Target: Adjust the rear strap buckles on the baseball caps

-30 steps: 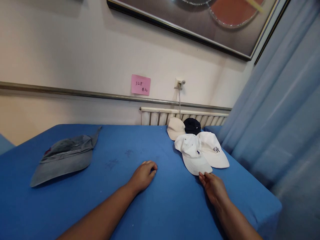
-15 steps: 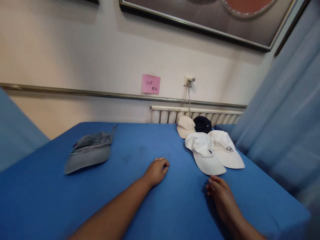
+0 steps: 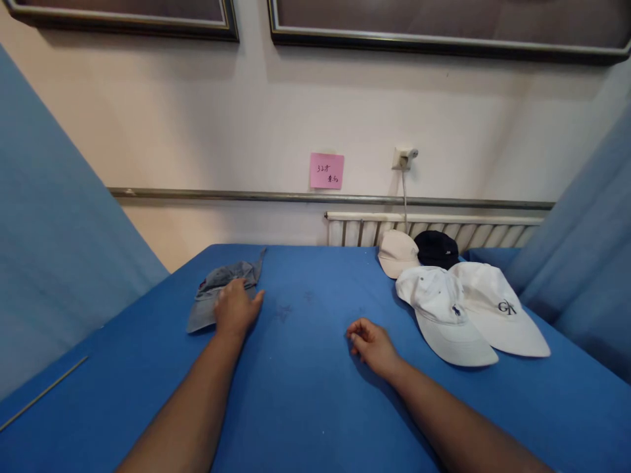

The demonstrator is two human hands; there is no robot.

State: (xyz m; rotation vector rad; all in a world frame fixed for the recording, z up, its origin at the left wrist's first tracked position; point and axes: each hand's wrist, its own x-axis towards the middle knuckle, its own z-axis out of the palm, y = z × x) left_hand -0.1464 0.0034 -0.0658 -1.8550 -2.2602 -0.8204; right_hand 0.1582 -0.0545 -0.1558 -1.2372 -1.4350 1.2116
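Note:
On the left of the blue-covered table lies a grey cap [image 3: 204, 307], its brim toward me and its strap sticking up at the back. My left hand [image 3: 236, 307] is over the cap's right part, thumb spread out to the side; whether the fingers touch the cloth is hard to tell. Near the table's middle, my right hand [image 3: 372, 343] hovers or rests with loosely curled fingers and nothing visible in them. To its right is a white cap [image 3: 446, 315] with a small dark emblem, overlapping another white cap [image 3: 503, 309] with dark letters.
Behind the white caps sit a cream cap [image 3: 397, 253] and a black cap [image 3: 436, 248]. A thin stick [image 3: 44, 394] lies at the left edge of the blue cloth [image 3: 296, 420]. Blue curtains [image 3: 64, 217] hang at both sides. A radiator [image 3: 350, 231] stands against the wall.
My right hand has left the white cap's brim and moved left. My left hand has moved from the middle to over the grey cap. The view has turned left and levelled.

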